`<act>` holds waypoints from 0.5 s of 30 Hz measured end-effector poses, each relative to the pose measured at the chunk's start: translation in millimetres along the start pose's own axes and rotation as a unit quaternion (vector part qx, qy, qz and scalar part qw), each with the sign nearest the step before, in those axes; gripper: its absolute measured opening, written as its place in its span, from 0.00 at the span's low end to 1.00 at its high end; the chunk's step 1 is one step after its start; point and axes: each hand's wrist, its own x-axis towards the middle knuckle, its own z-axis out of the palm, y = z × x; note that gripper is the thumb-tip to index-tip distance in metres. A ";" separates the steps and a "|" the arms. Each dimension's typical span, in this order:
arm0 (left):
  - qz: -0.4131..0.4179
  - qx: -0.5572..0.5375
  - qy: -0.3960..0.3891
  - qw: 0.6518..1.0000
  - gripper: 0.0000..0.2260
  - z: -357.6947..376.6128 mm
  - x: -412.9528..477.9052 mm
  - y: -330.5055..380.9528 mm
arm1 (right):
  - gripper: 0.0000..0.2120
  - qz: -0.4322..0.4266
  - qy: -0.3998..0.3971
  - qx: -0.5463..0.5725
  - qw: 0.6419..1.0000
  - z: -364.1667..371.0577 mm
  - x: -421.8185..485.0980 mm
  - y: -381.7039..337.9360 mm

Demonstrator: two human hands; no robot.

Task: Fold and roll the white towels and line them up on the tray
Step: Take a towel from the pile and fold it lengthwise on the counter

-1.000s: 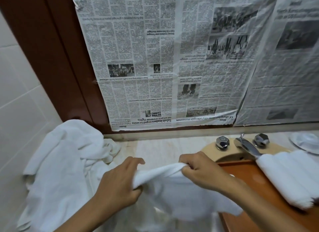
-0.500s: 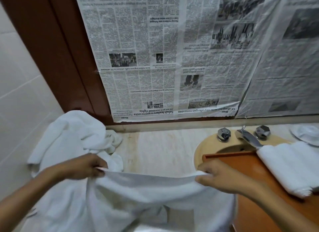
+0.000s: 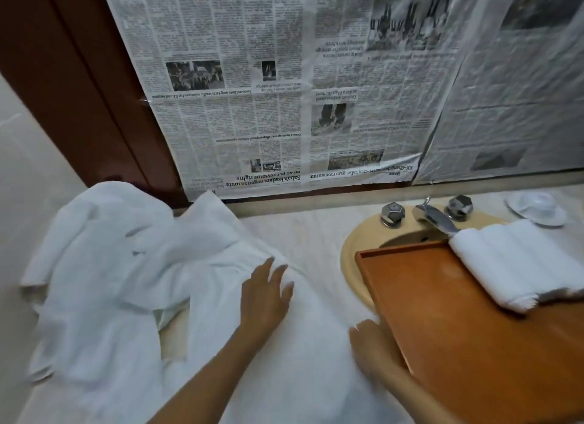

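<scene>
Head view: white towel (image 3: 309,354) lies spread flat.

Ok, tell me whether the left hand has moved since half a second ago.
Yes. The left hand has moved right, away from the towel pile toward the tray, and now lies flat on the spread towel.

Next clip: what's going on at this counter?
A person has a white towel spread flat on the counter. The left hand presses it with straight fingers; the right hand is at its edge beside the wooden tray, too blurred to read. Rolled towels already sit at the tray's far end, and a heap of unfolded towels lies to the left.
</scene>
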 end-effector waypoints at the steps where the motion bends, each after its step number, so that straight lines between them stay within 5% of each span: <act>1: -0.026 0.010 -0.032 0.999 0.25 23.9 -22.8 -14.6 | 0.15 0.004 -0.008 -0.025 1.000 5.4 -3.2 8.9; 5: -0.056 0.044 -0.043 0.997 0.29 64.9 -84.4 -48.1 | 0.12 0.047 -0.034 -0.090 0.994 20.0 -3.0 28.9; 9: -0.017 0.075 -0.036 0.996 0.28 64.3 -99.7 -39.3 | 0.08 0.034 -0.004 -0.057 0.998 21.0 2.8 29.6; 15: 0.082 0.047 -0.060 0.994 0.26 75.1 -152.5 -20.3 | 0.14 -0.019 0.057 -0.045 0.997 29.9 23.3 5.4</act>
